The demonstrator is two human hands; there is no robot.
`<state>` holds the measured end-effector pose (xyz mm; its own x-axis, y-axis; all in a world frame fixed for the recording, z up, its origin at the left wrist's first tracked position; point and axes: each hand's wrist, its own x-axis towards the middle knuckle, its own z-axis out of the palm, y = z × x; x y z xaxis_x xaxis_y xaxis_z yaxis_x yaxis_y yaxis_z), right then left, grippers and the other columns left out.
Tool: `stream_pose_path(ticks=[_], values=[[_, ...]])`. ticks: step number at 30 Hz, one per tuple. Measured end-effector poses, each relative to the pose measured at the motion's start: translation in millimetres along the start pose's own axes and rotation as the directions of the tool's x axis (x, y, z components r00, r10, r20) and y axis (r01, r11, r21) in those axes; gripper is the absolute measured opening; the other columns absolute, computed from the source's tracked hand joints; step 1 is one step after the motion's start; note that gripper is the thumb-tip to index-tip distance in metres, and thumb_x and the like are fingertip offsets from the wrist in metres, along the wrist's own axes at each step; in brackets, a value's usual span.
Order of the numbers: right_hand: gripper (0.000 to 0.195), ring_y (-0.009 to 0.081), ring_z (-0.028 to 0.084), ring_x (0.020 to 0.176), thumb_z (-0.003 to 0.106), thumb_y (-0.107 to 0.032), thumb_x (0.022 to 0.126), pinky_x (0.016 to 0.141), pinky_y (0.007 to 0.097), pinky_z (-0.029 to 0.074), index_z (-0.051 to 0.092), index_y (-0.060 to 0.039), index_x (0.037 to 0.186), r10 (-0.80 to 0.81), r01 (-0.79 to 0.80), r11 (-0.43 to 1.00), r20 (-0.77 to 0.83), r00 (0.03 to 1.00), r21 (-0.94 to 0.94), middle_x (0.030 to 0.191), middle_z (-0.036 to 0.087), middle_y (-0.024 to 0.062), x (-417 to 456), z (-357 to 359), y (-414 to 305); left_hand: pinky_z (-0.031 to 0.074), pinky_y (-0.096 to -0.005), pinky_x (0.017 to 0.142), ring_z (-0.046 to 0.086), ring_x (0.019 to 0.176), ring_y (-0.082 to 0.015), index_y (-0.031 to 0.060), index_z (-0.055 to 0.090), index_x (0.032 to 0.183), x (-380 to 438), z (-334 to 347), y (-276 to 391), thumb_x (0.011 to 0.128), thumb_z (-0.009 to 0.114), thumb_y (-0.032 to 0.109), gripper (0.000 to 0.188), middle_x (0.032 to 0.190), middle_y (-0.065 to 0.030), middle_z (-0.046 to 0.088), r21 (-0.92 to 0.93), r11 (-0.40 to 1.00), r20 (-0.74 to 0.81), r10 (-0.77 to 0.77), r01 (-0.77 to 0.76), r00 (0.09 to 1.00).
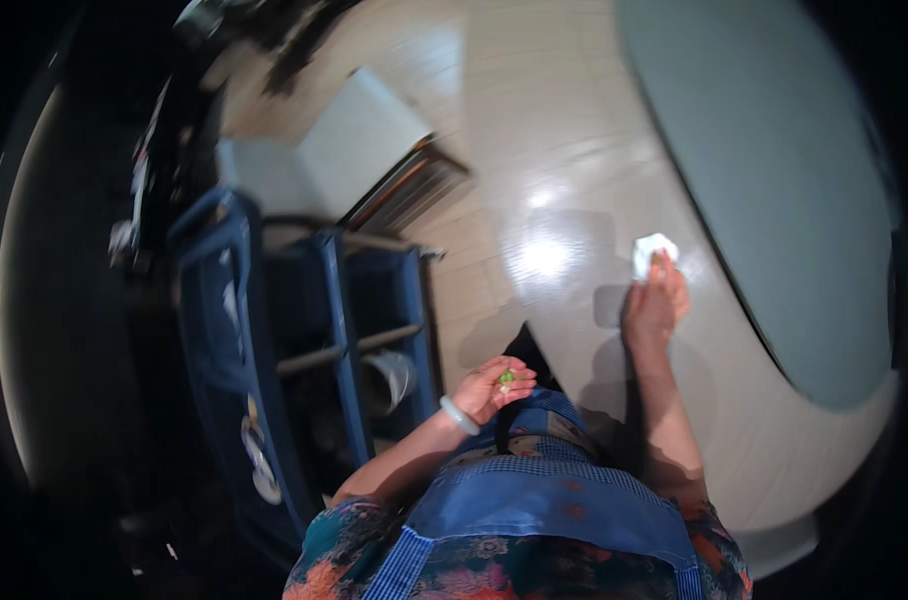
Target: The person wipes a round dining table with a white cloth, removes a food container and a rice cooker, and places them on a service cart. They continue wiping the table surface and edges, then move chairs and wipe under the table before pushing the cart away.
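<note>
My right hand [655, 304] presses a folded white tissue or cloth [649, 251] onto the pale, glossy tabletop [581, 157]. Beyond the table's near side, to the left, my left hand [494, 390] is turned palm up with the fingers slightly curled. Small green and whitish scraps [506, 378] lie in its palm; what they are exactly is too small to tell. A pale bangle [459, 415] circles the left wrist.
A raised grey-green round panel [769, 202] covers the right part of the table. On my left stands a blue tiered cart [334, 300] holding a whitish container [389, 379]. A light-coloured chair [364, 142] sits behind it on the tiled floor [465, 277].
</note>
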<state>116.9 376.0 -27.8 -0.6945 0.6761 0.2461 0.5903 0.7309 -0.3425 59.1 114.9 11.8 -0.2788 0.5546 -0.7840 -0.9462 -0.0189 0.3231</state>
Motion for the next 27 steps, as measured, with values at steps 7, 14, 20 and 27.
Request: stream_pose_path(ticks=[7,14,20,27], values=[[0.044,0.0320,0.039,0.111,0.052,-0.009,0.079,0.092,0.0439,0.029,0.040,-0.0023,0.120,-0.209,0.196,0.973,-0.111,0.972,-0.119,0.127,0.039,0.0137,32,26,15,0.053,-0.0310,0.066,0.060,0.071,-0.0187,0.0040,0.052,0.086,15,-85,-6,0.089,0.043,0.017,0.016,0.080,-0.0106,0.060,-0.166,0.973,-0.221,0.121,-0.160,0.968],[0.040,0.0338,0.039,0.113,0.048,-0.010,0.084,0.095,0.0382,0.031,0.040,0.0034,0.121,-0.238,0.228,0.967,-0.090,0.967,-0.114,0.124,0.041,0.0199,25,28,34,0.038,-0.0250,0.045,0.046,0.049,-0.0136,0.0102,0.049,0.072,33,-238,-24,0.088,0.045,0.029,0.025,0.062,-0.0037,0.053,-0.348,0.838,-0.588,0.154,-0.420,0.794],[0.042,0.0270,0.031,0.121,0.041,-0.023,0.091,0.100,0.0362,0.026,0.035,-0.0032,0.128,-0.162,0.160,0.981,-0.014,0.987,-0.112,0.132,0.030,0.0154,25,17,54,0.042,-0.0249,0.051,0.052,0.061,-0.0142,0.0109,0.051,0.082,85,-440,-59,0.088,0.044,0.027,0.018,0.070,-0.0050,0.054,-0.530,0.454,-0.779,0.073,-0.717,0.622],[0.045,0.0267,0.031,0.121,0.038,-0.029,0.091,0.101,0.0369,0.024,0.034,-0.0038,0.128,-0.159,0.161,0.968,0.024,0.987,-0.193,0.131,0.031,0.0154,26,6,61,0.033,-0.0361,0.083,0.043,0.099,-0.0184,0.0098,0.044,0.110,94,-543,-98,0.086,0.032,0.041,0.042,0.109,-0.0060,0.047,-0.371,0.410,-0.923,-0.068,-0.833,0.378]])
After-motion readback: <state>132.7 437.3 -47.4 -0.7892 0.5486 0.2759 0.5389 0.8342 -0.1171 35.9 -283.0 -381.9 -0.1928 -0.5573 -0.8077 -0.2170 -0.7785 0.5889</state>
